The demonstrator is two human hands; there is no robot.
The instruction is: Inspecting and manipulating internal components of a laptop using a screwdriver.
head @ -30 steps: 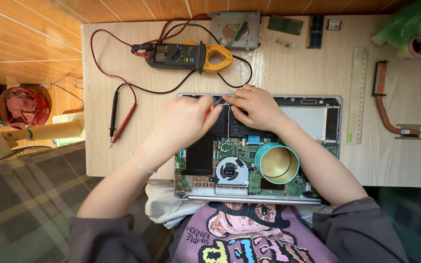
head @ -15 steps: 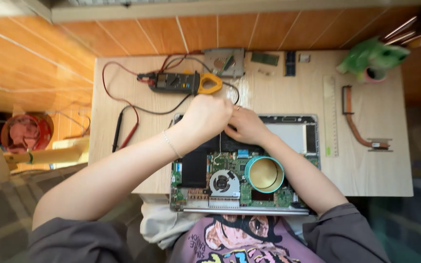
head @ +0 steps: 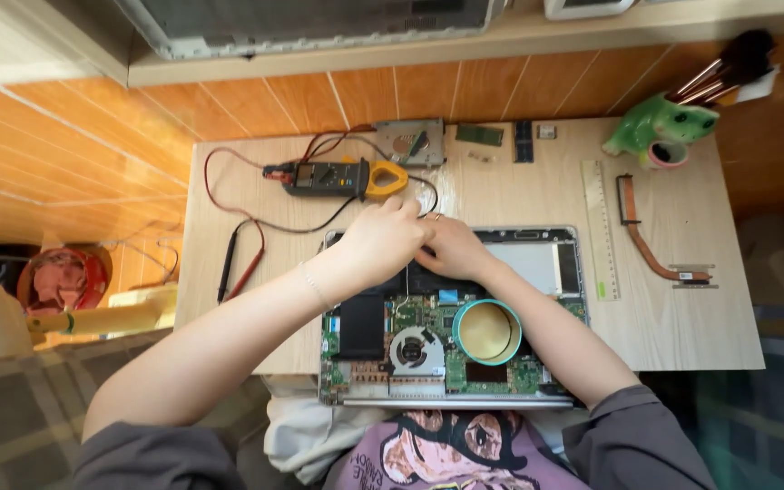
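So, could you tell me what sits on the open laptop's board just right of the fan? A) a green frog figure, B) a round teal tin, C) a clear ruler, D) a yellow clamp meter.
B: the round teal tin rests on the open laptop, right of the fan, while the clamp meter, ruler and frog all lie on the table beyond it.

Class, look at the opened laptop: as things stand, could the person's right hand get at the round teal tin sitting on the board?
Probably yes. The right hand rests at the laptop's far edge, with the teal tin beside its forearm. Nothing covers the tin; the hand need only draw back.
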